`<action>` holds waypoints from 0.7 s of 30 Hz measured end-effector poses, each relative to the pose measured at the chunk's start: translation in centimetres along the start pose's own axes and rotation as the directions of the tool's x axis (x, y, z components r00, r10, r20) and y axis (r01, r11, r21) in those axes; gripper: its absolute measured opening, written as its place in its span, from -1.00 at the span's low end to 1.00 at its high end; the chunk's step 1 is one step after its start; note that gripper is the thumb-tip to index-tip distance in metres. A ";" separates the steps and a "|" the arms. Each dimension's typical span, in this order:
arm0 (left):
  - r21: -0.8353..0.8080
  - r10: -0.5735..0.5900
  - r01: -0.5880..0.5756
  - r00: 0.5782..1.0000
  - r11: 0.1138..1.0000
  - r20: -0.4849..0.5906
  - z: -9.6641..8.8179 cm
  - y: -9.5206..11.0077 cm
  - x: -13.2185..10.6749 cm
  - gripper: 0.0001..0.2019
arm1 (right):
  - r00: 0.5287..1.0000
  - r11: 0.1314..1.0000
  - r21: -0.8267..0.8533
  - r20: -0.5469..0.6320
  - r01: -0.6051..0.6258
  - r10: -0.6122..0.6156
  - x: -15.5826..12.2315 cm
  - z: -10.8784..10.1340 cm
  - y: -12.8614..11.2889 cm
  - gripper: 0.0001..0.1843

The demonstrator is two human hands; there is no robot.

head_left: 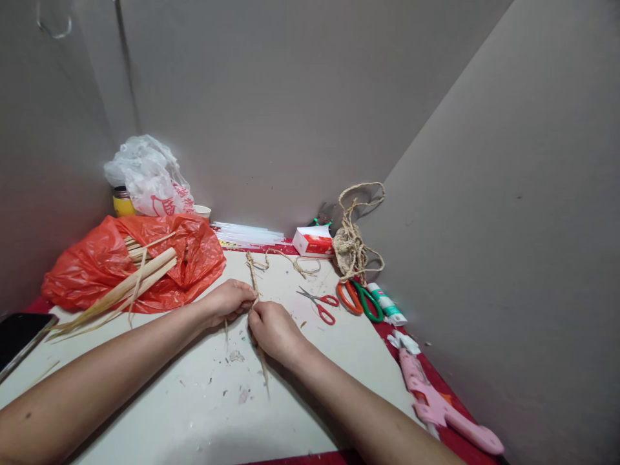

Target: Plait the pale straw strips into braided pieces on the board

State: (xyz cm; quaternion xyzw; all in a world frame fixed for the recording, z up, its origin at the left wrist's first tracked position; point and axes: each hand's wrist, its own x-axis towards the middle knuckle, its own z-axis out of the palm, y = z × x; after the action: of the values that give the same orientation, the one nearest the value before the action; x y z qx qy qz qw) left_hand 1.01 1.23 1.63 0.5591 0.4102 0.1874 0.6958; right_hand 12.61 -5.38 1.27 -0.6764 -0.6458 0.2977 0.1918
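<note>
Pinching the thin, tan cord of twisted plant fibre between thumb and fingers, my left grip sits just beside my right grip, closed on the same cord nearer me; 2 holds so close together probably keep the strands from loosening. The cord is above the off-white flat sheet, which likely shields the red-covered bench. Small red-handled metal scissors lie beyond my right grip, seemingly within reach. Pale, flat straw strips stick out of the crumpled red plastic bag, perhaps for easy picking.
</note>
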 end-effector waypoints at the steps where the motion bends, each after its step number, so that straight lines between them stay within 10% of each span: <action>1: -0.012 -0.007 0.007 1.000 1.000 0.008 0.0 0.1 0.0 -0.73 | 0.998 0.993 -0.111 -0.051 0.031 -0.037 -0.2 -0.1 -0.2 -0.71; 6: -0.073 -0.020 0.025 0.998 0.997 0.064 0.0 0.1 -0.2 -0.73 | 0.990 0.941 -0.310 -0.007 0.134 -0.143 -2.2 -1.0 -0.8 -0.70; 12: -0.071 -0.020 0.025 0.998 0.997 0.067 -0.2 -0.1 0.0 -0.69 | 0.961 0.977 0.186 -0.272 0.108 -0.054 -1.8 -4.3 1.2 -0.63; 21: -0.102 0.006 0.006 0.993 0.995 0.116 -0.4 0.1 0.0 -0.71 | 0.988 0.857 0.513 -0.155 0.057 0.027 1.6 -3.0 2.0 -0.74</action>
State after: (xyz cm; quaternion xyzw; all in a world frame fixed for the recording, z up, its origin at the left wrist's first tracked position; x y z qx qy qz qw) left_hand 0.70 1.50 1.75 0.5327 0.3588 0.1753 0.7462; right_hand 16.05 -3.56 1.99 -0.6165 -0.5308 0.4042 0.4181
